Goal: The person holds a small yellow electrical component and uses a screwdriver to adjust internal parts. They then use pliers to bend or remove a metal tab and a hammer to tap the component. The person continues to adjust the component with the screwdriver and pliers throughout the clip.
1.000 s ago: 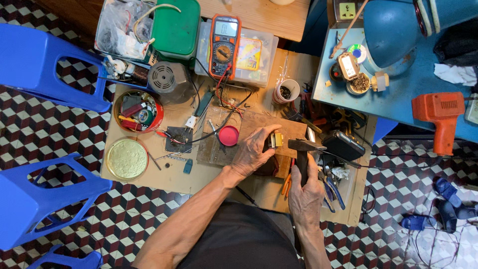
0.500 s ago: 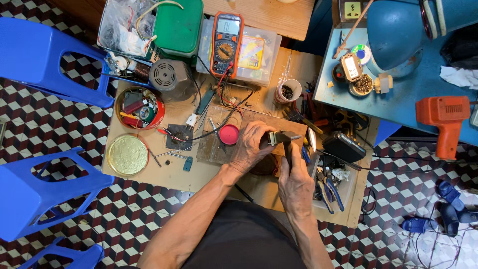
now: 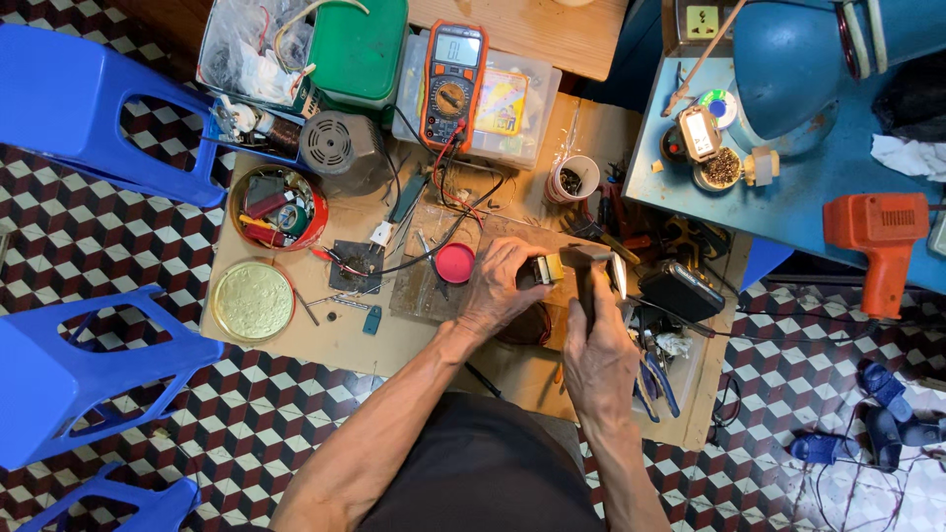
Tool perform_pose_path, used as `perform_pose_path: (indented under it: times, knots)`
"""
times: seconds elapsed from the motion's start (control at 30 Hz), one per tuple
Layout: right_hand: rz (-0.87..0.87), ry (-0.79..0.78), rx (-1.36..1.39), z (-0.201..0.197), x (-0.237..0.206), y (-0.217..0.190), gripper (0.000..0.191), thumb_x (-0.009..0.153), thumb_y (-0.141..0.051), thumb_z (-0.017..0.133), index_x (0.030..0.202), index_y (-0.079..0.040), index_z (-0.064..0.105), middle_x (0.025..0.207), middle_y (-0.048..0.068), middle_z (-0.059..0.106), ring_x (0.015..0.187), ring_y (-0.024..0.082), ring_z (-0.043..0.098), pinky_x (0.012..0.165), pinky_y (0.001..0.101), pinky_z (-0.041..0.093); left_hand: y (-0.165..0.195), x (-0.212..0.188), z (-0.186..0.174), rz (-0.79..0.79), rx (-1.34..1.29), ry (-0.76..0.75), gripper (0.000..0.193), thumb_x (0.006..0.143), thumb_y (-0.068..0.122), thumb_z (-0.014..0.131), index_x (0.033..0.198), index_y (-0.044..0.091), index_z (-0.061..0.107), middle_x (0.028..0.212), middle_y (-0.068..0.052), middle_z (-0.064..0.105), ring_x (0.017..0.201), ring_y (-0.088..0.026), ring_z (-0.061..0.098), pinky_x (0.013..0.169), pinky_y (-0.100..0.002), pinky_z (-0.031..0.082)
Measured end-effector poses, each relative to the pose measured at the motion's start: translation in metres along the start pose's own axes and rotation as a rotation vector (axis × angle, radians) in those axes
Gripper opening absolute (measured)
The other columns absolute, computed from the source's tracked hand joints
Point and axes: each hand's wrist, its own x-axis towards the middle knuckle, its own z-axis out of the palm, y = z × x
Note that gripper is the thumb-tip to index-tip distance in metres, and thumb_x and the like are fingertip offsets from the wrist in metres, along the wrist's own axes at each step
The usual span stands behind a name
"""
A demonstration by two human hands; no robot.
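My left hand [image 3: 501, 284] presses down on a small yellow and dark block-shaped part [image 3: 545, 269] that rests on a wooden board [image 3: 424, 286]. My right hand [image 3: 599, 347] grips the dark handle of a hammer [image 3: 585, 268], whose head sits right against the part's right side. A red round lid [image 3: 454, 263] lies just left of my left hand. Black and red wires [image 3: 434, 236] run from the board up to an orange multimeter [image 3: 453, 84].
The low cardboard-topped table [image 3: 325, 340] carries a red tin of parts [image 3: 279, 205], a gold round lid [image 3: 253, 300], a grey motor [image 3: 337, 148], a green box [image 3: 361, 49] and a cup [image 3: 574, 177]. Blue stools [image 3: 89, 99] stand left. An orange drill [image 3: 880, 236] lies on the blue bench at right.
Both hands have shifted slightly left on the board. The hammer head has come down from beside the part to rest against it, and my left hand now covers more of the part.
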Motion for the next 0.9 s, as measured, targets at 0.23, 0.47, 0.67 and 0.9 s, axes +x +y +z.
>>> perform_pose_path:
  times: [0.23,0.47,0.67,0.9]
  knots:
    - [0.138,0.026,0.048,-0.002,-0.016,0.011,0.044,0.100,-0.011,0.058,0.143,-0.002,0.052,0.087,0.022,0.071,0.070,0.030,0.073,0.059,0.0398,0.058,0.006,-0.002,-0.004,-0.022,0.029,-0.038,0.047,0.091,0.035,0.080,0.132,0.014,0.068,0.118,-0.010,0.068,0.118,-0.029,0.061,0.104,-0.039,0.050]
    - [0.049,0.061,0.114,0.006,-0.018,0.018,0.044,0.101,-0.012,0.058,0.143,0.000,0.051,0.097,0.020,0.073,0.077,0.027,0.075,0.063,0.0348,0.063,-0.002,0.006,-0.007,0.028,0.056,-0.033,0.065,0.077,0.028,0.084,0.133,0.005,0.061,0.123,-0.015,0.064,0.121,-0.035,0.055,0.107,-0.045,0.045]
    - [-0.011,0.107,0.071,0.011,-0.018,0.020,0.044,0.102,-0.012,0.061,0.144,-0.001,0.052,0.102,0.022,0.073,0.083,0.027,0.074,0.071,0.0387,0.060,-0.002,0.008,-0.007,-0.028,-0.010,-0.032,0.056,0.079,0.021,0.081,0.130,0.011,0.062,0.121,-0.009,0.069,0.122,-0.029,0.060,0.107,-0.040,0.048]
    - [0.077,0.044,0.152,0.012,-0.017,0.021,0.043,0.101,-0.011,0.059,0.144,-0.006,0.053,0.095,0.018,0.074,0.074,0.024,0.074,0.063,0.0357,0.060,0.003,0.012,-0.013,-0.109,-0.112,-0.042,0.045,0.086,0.027,0.079,0.126,0.011,0.067,0.115,-0.010,0.072,0.114,-0.029,0.065,0.098,-0.039,0.053]
